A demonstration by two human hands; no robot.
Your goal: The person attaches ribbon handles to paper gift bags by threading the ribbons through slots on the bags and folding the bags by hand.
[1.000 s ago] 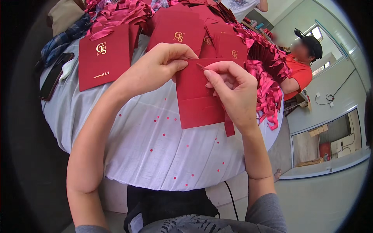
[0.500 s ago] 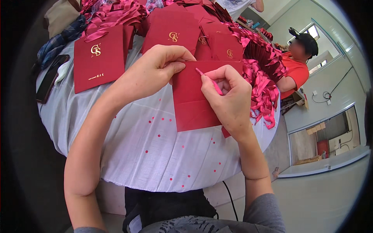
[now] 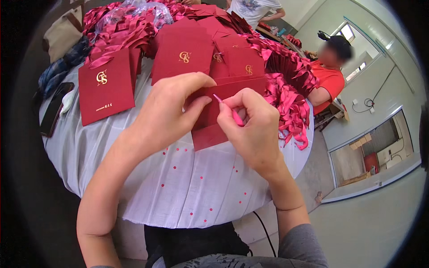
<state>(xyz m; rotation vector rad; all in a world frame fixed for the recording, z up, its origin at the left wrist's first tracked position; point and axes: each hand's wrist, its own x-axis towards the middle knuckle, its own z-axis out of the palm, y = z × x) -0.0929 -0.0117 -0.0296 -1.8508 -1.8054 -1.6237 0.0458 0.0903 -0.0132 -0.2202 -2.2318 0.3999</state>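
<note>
A dark red paper bag (image 3: pixel 208 139) is before me over the white-covered table, its upper edges slightly parted. My left hand (image 3: pixel 165 109) grips its upper left side, fingers curled over the edge and thumb near the front panel; the fingertips are partly hidden. Between the thumb and fingers of my right hand (image 3: pixel 254 127) is a pink ribbon (image 3: pixel 237 118). Its narrow pointed tip reaches toward my left thumb, close against the bag's front. The rest of the ribbon is hidden in my palm.
Finished-looking red bags (image 3: pixel 107 91) stand at left and a pile of bags (image 3: pixel 183 53) lies ahead. Loose pink ribbons (image 3: pixel 290 111) hang at right. Small red paper dots (image 3: pixel 201 177) dot the tablecloth (image 3: pixel 147 196). A phone (image 3: pixel 56 109) lies far left; a person in red (image 3: pixel 328 80) is at right.
My left hand has shifted down and its thumb and fingers have spread apart on the bag's edge. The bag's mouth has opened a little. My right hand still pinches the ribbon.
</note>
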